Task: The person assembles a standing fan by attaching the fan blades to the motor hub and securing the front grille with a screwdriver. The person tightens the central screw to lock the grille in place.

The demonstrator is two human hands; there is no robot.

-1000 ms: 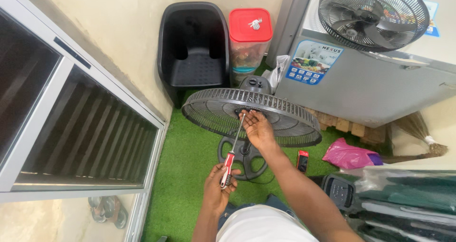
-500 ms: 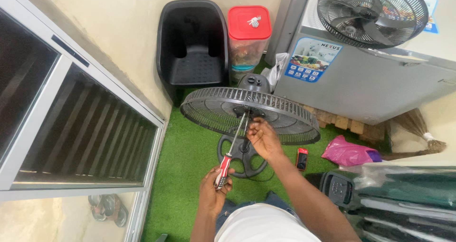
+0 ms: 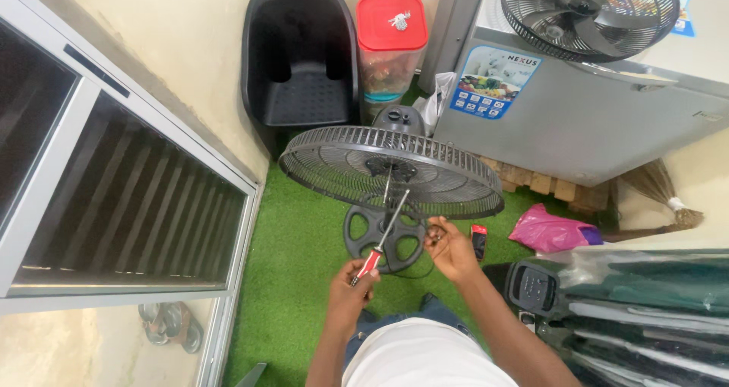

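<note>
A long red-handled metal screwdriver (image 3: 382, 235) is grasped by the left hand (image 3: 351, 279) beneath the round black wire fan guard (image 3: 387, 170), while something small and indistinct is pinched by the right hand (image 3: 448, 246).

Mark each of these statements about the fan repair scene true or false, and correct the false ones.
1. The left hand holds a red-handled screwdriver. True.
2. The screwdriver tip points at the fan grille hub. True.
3. The right hand grips the screwdriver shaft. False: it is off the shaft, beside the fan base, fingers curled; whether it holds something small cannot be told.
4. The floor is bare concrete. False: it is green artificial grass.
5. A container with a red lid stands beside a black chair. True.
6. The pink bag lies on the chair. False: it lies on the grass near the freezer.
</note>
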